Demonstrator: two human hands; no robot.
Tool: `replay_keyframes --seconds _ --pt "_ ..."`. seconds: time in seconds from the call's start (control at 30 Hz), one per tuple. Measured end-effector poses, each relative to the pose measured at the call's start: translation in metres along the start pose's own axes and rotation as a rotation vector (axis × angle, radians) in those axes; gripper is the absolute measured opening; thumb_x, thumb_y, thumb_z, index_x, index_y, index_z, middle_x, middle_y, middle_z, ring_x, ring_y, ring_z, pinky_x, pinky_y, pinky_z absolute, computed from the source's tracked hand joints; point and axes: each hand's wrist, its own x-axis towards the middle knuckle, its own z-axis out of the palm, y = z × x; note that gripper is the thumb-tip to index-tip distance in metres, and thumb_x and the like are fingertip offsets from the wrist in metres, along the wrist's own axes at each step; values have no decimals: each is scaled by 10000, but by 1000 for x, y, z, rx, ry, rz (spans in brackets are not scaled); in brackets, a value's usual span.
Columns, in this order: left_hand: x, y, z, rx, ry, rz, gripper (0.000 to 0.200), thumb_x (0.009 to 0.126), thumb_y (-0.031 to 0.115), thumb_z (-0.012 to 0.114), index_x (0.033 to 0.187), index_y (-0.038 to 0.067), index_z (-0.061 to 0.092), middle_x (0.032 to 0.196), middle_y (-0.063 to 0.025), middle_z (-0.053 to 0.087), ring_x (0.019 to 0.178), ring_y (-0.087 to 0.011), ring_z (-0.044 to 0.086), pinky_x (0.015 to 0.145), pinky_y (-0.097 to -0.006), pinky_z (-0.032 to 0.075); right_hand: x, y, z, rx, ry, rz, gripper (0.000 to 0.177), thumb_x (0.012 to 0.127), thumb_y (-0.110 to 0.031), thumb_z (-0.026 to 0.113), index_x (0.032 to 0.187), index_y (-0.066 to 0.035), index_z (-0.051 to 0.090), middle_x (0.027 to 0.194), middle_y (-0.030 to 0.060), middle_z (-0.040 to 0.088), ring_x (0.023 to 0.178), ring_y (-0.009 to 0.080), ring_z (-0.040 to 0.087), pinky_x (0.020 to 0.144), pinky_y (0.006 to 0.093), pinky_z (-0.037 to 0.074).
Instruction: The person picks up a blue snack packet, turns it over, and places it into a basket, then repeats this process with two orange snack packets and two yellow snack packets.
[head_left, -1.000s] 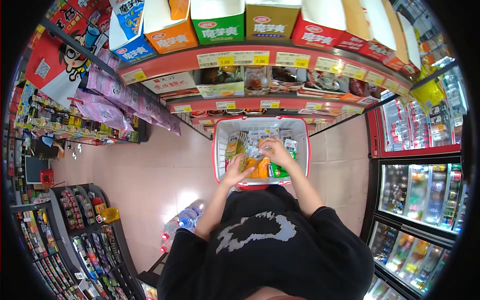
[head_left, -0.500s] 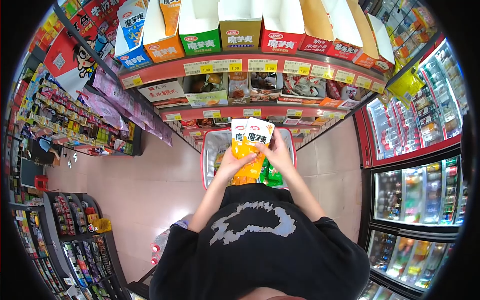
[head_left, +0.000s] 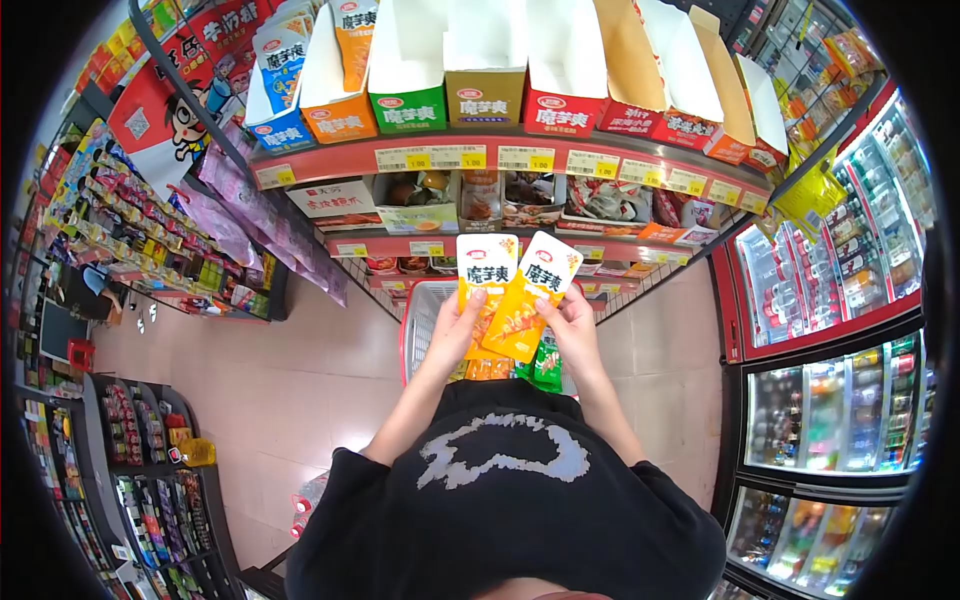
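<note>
Two white and orange snack packets are held up side by side over a basket. My left hand (head_left: 457, 322) grips the left packet (head_left: 487, 262), with the thumb on its front. My right hand (head_left: 572, 330) is closed on the right packet (head_left: 545, 262), which tilts to the right and overlaps the lower part of the other. Below them the red-rimmed basket (head_left: 408, 335) holds orange packets (head_left: 490, 369) and green packets (head_left: 546, 362), partly hidden by the hands and packets.
Ahead, a shelf edge (head_left: 520, 150) carries open snack boxes, several showing bare insides. Glass-door coolers (head_left: 830, 400) line the right. Hanging snacks (head_left: 130, 230) and a low rack (head_left: 150, 440) stand on the left. Bottles (head_left: 303, 503) are near the floor at lower left.
The two packets have spread apart at the top, the right one tilting further right. My right hand has moved slightly right. The camera view has shifted slightly.
</note>
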Motion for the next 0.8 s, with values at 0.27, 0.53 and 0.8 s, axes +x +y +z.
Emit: replay_keyframes --seconds 0.27,0.53,0.8 --pt "0 3 -5 165 -13 112 315 931 251 455 1066 -23 529 983 -51 601 897 -83 519 807 -248 419 0 -4 5 21 -16 -3 312 827 -29 580 1124 9 492 1050 74 593 942 113 554 837 259 435" --pt "3 -1 -8 126 -33 39 283 918 230 487 1045 -15 548 986 -44 606 903 -79 524 802 -235 420 0 -4 2 23 16 -27 314 823 -30 585 1120 11 491 1055 83 592 947 116 556 836 263 437" --pt "6 0 -2 -88 -63 24 406 872 64 487 1247 24 337 1136 -97 534 957 -142 558 842 -259 434 0 -11 -5 337 60 150 273 834 -76 518 1093 0 476 996 82 593 886 162 577 817 290 448"
